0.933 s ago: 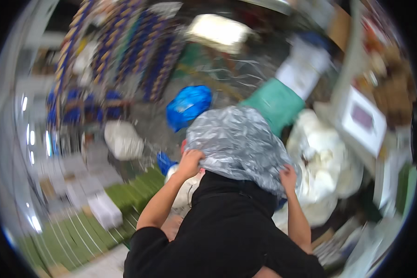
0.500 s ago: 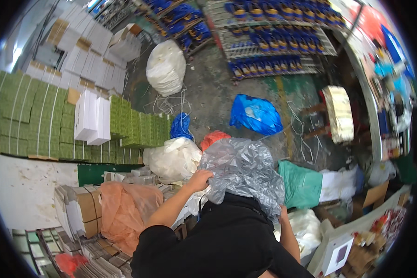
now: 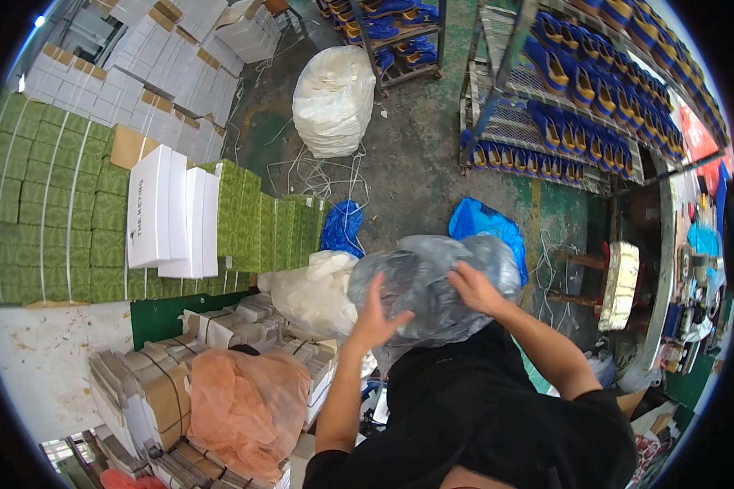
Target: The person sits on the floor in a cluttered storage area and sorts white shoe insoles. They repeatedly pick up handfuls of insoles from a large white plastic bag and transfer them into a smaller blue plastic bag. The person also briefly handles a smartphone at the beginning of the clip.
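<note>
A thin grey plastic bag [image 3: 432, 281], crumpled into a rounded, puffed bundle, lies in front of my body at waist height. My left hand [image 3: 377, 319] is at its near left side, thumb and fingers apart. From the right, my right hand [image 3: 476, 288] rests on top of the bag with its fingers stretched over the film. Neither hand visibly pinches the plastic. What the bag holds, if anything, cannot be made out. Just beyond it, partly covered by it, is a bright blue plastic bag [image 3: 491, 228] on the floor.
Green boxes [image 3: 49, 212] are stacked at the left, with white boxes [image 3: 171, 212] on them. An orange translucent bag [image 3: 249, 399] covers cardboard bundles. White sacks [image 3: 334, 102] and loose straps [image 3: 322, 175] lie ahead. A rack of blue shoes [image 3: 579, 98] stands far right, near a padded stool [image 3: 620, 285].
Both hands have moved from the grey bag's edges onto its body. The spread-out bag is now bunched rounder. My view has shifted, and the red bag beyond is no longer visible.
</note>
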### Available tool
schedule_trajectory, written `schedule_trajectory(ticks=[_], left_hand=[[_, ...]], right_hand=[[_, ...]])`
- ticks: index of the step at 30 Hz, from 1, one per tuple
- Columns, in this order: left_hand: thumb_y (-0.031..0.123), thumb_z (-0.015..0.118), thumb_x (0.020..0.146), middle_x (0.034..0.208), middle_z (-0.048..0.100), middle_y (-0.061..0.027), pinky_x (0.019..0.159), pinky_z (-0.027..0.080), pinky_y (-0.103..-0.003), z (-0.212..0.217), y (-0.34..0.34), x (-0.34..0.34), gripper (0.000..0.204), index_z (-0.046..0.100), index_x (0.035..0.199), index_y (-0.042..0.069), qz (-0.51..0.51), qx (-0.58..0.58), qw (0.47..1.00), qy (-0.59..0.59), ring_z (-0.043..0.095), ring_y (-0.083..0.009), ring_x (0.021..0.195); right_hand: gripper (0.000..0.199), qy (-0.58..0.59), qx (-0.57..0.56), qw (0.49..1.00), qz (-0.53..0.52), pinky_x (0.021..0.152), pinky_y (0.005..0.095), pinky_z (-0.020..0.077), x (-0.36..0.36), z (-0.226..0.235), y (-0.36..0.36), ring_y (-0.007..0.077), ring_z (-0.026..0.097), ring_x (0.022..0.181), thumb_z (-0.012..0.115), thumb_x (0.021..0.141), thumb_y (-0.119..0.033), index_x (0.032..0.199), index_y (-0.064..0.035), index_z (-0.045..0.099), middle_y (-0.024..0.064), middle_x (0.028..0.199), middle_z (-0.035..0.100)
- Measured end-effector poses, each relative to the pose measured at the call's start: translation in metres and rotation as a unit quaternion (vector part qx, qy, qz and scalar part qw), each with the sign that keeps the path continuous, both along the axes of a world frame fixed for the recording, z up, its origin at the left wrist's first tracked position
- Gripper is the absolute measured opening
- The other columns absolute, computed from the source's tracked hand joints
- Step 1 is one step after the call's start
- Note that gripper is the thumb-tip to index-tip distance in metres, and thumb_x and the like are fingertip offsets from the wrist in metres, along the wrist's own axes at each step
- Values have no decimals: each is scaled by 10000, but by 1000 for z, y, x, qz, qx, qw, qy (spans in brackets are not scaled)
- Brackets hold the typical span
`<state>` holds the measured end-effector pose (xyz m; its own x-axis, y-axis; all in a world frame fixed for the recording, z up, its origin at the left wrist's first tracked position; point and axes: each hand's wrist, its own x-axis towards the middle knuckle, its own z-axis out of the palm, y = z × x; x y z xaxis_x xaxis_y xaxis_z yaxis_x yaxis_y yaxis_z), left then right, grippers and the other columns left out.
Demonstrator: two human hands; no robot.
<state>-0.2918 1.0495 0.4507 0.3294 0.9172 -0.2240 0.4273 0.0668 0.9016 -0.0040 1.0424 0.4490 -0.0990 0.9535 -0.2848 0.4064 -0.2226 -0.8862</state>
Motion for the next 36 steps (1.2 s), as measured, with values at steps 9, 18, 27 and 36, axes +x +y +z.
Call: schedule_trajectory(ticks=[9,18,27,36], left_hand=[[169,707,875,1223,664,-309,956,505,-480,-161,197,1,481,613,1307,-20,223,-118,953,166,641,-463,1151],[417,700,871,1047,645,-202,846,517,-474,-132,464,3,435,738,957,-7,162,-264,883,353,650,-414,951],[69,751,676,1093,631,-155,906,500,-431,-239,661,-47,363,648,1019,14,227,-191,938,180,609,-377,1050],[126,697,776,1261,644,-191,924,522,-442,-357,969,-30,536,626,1305,80,26,-7,984,175,645,-376,1104]], right_hand=[[324,80,35,937,338,801,477,527,-90,-104,387,388,685,883,624,987,-360,1017,-44,691,184,891,702],[574,-256,45,933,247,1040,520,466,-112,-359,844,394,518,1296,654,919,-343,1374,-16,529,191,1392,567],[534,-393,-49,874,280,1154,595,273,-134,-490,1013,351,437,1390,583,977,-365,1376,-10,562,192,1406,567],[192,-209,314,893,245,1097,501,349,-111,-424,965,283,582,1051,694,863,-229,933,-55,650,84,961,651]])
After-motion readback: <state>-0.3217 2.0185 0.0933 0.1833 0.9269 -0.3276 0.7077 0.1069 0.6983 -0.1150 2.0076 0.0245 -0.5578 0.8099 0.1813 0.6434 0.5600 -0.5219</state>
